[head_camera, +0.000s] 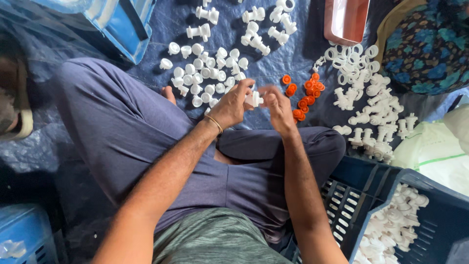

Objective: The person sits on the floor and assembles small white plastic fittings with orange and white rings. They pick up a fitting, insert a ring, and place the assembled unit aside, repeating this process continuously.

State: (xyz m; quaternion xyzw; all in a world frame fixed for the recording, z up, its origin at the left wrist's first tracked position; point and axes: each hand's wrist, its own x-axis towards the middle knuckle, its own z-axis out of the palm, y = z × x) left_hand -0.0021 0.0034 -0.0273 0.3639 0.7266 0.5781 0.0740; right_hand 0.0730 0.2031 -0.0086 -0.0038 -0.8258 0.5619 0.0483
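Both the left hand and right hand pinch a small white plastic fitting, probably light, rigid, best gripped by its body, near the orange caps.

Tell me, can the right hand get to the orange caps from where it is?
Probably yes. The right hand is busy on a white plastic part, but the orange caps lie just beside it on the blue sheet, nothing between.

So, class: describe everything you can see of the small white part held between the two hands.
The small white part looks like moulded plastic, short and stubby, its details blurred. The left hand pinches it from one side, and the right hand meets it from the other. It is held above the blue sheet, apart from the loose white pieces lying there.
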